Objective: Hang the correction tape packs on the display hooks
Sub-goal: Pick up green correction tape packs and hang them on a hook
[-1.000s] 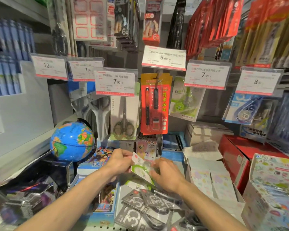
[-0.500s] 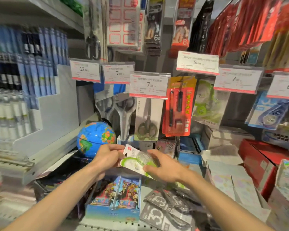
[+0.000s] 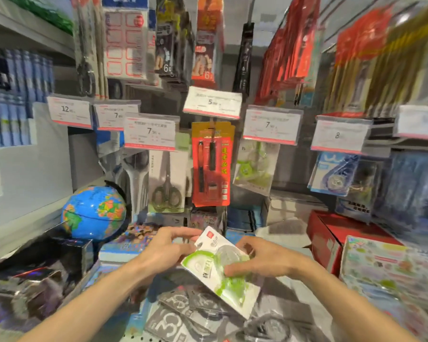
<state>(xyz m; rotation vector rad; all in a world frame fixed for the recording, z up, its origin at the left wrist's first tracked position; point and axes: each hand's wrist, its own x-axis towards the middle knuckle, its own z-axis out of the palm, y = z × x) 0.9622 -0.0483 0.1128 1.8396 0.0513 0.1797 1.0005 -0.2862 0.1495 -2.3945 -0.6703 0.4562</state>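
I hold a green and white correction tape pack (image 3: 215, 265) low in the middle, tilted with its top end up and left. My left hand (image 3: 169, 245) pinches the pack's upper left edge. My right hand (image 3: 260, 260) grips its right side, fingers curled over the clear blister. Up and to the right, matching green packs (image 3: 256, 166) hang on a display hook under a price tag marked 7 (image 3: 271, 125). Several grey correction tape packs (image 3: 183, 317) lie on the shelf under my hands.
A blue globe (image 3: 94, 211) stands at the left. Scissors packs (image 3: 167, 181) and a red pen pack (image 3: 211, 164) hang in the middle. Blue tape packs (image 3: 334, 174) hang at the right. A red box (image 3: 336, 233) and patterned boxes (image 3: 391, 272) sit at the right.
The view has shifted, so the hands and pack sit further right in the frame. The pack now tilts more steeply, top end up; both hands keep their hold.
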